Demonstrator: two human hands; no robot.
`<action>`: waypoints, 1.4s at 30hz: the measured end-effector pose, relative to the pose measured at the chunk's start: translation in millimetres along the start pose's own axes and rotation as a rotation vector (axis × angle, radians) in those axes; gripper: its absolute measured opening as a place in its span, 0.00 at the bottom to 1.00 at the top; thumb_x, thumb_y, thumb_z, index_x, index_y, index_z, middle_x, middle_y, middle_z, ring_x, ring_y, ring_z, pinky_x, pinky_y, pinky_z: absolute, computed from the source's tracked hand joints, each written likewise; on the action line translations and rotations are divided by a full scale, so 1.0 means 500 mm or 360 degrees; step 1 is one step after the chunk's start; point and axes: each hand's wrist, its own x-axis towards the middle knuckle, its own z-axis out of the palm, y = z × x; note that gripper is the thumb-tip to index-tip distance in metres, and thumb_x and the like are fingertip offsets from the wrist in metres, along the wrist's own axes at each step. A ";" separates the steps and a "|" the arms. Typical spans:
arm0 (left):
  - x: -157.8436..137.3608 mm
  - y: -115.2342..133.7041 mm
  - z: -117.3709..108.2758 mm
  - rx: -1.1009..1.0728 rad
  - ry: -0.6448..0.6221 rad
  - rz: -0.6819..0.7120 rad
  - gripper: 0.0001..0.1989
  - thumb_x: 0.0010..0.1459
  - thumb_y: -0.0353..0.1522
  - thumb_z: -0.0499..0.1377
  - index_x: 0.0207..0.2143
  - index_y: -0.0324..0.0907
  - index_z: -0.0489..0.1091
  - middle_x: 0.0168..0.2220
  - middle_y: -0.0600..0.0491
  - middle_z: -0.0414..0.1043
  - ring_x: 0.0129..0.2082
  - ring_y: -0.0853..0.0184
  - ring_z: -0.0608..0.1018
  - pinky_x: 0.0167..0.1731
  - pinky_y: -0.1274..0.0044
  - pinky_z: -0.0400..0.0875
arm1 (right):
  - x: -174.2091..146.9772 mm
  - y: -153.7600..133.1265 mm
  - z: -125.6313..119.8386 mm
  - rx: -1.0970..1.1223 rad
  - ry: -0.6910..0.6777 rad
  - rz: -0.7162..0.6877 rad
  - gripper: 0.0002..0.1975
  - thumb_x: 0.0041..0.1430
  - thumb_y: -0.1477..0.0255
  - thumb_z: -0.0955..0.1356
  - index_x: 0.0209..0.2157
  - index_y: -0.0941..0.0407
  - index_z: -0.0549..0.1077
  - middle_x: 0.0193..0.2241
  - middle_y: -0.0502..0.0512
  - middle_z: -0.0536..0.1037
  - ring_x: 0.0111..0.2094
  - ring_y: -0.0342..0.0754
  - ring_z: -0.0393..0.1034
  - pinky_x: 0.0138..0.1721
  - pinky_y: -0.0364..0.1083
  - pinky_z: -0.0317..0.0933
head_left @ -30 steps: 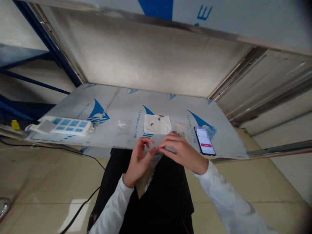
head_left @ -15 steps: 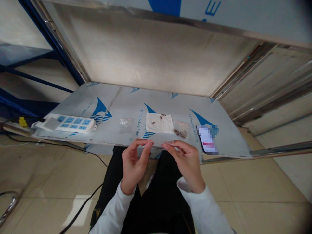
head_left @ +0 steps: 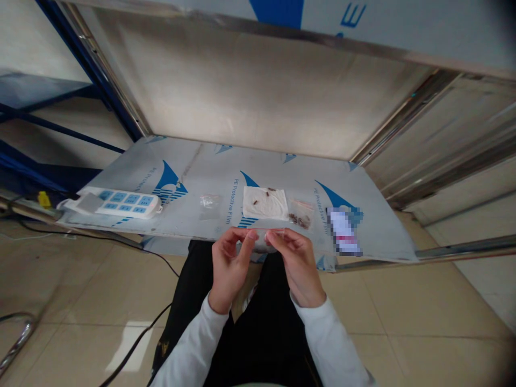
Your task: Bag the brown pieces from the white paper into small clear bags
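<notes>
Between my two hands is a small clear zip bag with a thin red line along its top edge, held just off the front edge of the shelf. My left hand pinches its left side between thumb and fingers. On the opposite side, my right hand grips it the same way. Beyond them lies a white cloth or tissue with several small dark brown pieces on it. Touching or close to its right side is a clear bag containing more such pieces.
A flat clear bag lies left of the white sheet. A white power strip with blue sockets is at the left end of the film-covered shelf. To the right rests a phone. An upper shelf overhangs the back.
My hands have come closer together, the right one moving leftward. The bag's red top line now shows between them. Things on the shelf have stayed in place.
</notes>
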 end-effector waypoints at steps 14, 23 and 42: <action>0.051 0.002 -0.005 0.0015 -0.0254 -0.0058 0.10 0.53 0.37 0.64 0.28 0.38 0.75 0.26 0.52 0.77 0.26 0.70 0.77 0.30 0.79 0.71 | 0.010 0.017 0.005 -0.0182 0.0023 -0.0128 0.09 0.55 0.64 0.71 0.32 0.54 0.80 0.27 0.52 0.80 0.30 0.48 0.74 0.32 0.45 0.67; 0.039 -0.019 0.001 0.0237 -0.0269 -0.0092 0.09 0.51 0.36 0.65 0.30 0.38 0.77 0.29 0.50 0.80 0.29 0.65 0.79 0.32 0.76 0.73 | -0.006 0.038 0.000 -0.0812 0.0083 -0.0426 0.12 0.61 0.64 0.66 0.32 0.55 0.77 0.27 0.53 0.77 0.28 0.47 0.71 0.31 0.44 0.65; 0.179 -0.094 -0.124 0.1216 0.0128 0.0021 0.21 0.59 0.44 0.54 0.42 0.38 0.76 0.36 0.46 0.80 0.37 0.59 0.79 0.39 0.72 0.70 | 0.193 0.054 -0.212 -0.1557 0.0764 -0.0465 0.24 0.62 0.57 0.60 0.49 0.61 0.70 0.30 0.60 0.79 0.32 0.52 0.74 0.37 0.49 0.65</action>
